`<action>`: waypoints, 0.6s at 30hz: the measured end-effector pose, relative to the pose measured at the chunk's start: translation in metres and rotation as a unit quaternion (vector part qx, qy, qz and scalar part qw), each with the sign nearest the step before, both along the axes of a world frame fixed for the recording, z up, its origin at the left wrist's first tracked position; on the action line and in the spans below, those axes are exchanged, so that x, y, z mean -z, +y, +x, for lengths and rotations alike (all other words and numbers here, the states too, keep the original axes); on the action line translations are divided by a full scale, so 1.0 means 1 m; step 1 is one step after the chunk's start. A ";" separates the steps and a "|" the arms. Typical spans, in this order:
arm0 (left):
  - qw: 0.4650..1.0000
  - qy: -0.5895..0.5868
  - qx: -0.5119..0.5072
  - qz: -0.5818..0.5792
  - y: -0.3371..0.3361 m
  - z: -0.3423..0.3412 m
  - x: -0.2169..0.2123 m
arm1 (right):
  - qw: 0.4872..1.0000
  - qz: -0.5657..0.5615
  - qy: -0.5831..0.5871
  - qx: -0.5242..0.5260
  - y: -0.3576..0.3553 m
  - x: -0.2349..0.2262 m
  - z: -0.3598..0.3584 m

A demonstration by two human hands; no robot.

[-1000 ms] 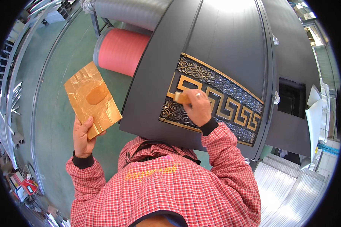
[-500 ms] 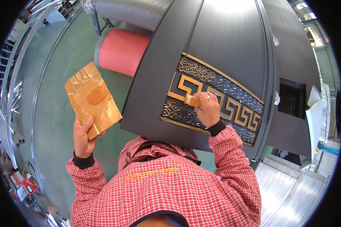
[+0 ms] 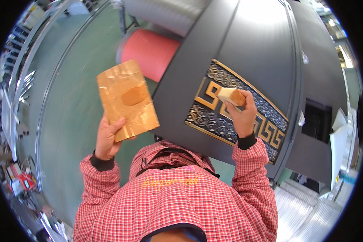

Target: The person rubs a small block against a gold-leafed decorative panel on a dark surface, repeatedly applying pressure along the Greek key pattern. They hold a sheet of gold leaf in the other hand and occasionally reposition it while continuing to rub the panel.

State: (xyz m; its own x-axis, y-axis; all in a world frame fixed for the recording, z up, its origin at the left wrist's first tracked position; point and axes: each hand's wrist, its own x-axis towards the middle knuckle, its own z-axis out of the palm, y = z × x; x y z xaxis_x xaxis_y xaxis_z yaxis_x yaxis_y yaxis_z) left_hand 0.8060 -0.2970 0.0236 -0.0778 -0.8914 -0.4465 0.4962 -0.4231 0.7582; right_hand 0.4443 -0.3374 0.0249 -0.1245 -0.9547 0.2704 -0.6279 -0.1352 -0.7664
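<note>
A stiff gold-coated sheet (image 3: 127, 115) with a darker gold-orange patch is pinched along its lower edge by my left hand (image 3: 109, 139), thumb on top. My right hand (image 3: 244, 115) grips a pale sponge block (image 3: 228, 96) whose end is stained golden brown. The block is held over an ornamental strip (image 3: 215, 117) on a dark grey door panel (image 3: 193, 76). Raised gold key shapes run along the middle of the strip, between bands of dark scrollwork. My fingers hide part of the pattern; whether the block touches it I cannot tell.
Left of the panel lies a roll of pink film (image 3: 149, 52), with a grey roll (image 3: 161, 14) behind it. Another dark panel (image 3: 322, 76) with a rectangular opening is at the right. Ribbed silvery sheets (image 3: 298, 205) sit at the lower right.
My right hand has lifted the sponge block from the left gold key and turned it, so its stained end shows. The view has shifted, and the gold sheet has tilted more upright.
</note>
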 end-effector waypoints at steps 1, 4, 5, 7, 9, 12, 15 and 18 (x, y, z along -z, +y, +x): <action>1.000 0.009 0.005 0.002 0.003 0.000 -0.001 | 0.999 0.001 -0.038 -0.017 0.002 -0.006 0.012; 0.999 0.042 0.017 0.000 0.013 0.001 0.000 | 0.992 -0.013 -0.105 -0.071 0.007 -0.026 0.053; 0.999 0.052 0.016 -0.004 0.019 0.002 0.001 | 0.991 -0.028 -0.074 -0.110 0.007 -0.035 0.068; 0.998 0.065 0.014 -0.009 0.028 0.004 0.001 | 0.982 -0.060 -0.008 -0.181 0.007 -0.050 0.096; 0.997 0.074 0.019 -0.011 0.035 0.002 -0.001 | 0.970 -0.068 0.001 -0.235 0.009 -0.055 0.115; 0.995 0.089 0.032 -0.010 0.047 0.004 -0.004 | 0.947 -0.081 0.042 -0.309 0.011 -0.058 0.138; 0.994 0.105 0.008 -0.033 0.057 0.003 -0.001 | 0.933 -0.078 0.117 -0.332 0.012 -0.054 0.146; 0.994 0.106 0.018 -0.017 0.064 0.005 -0.005 | 0.933 -0.120 0.100 -0.324 0.018 -0.060 0.147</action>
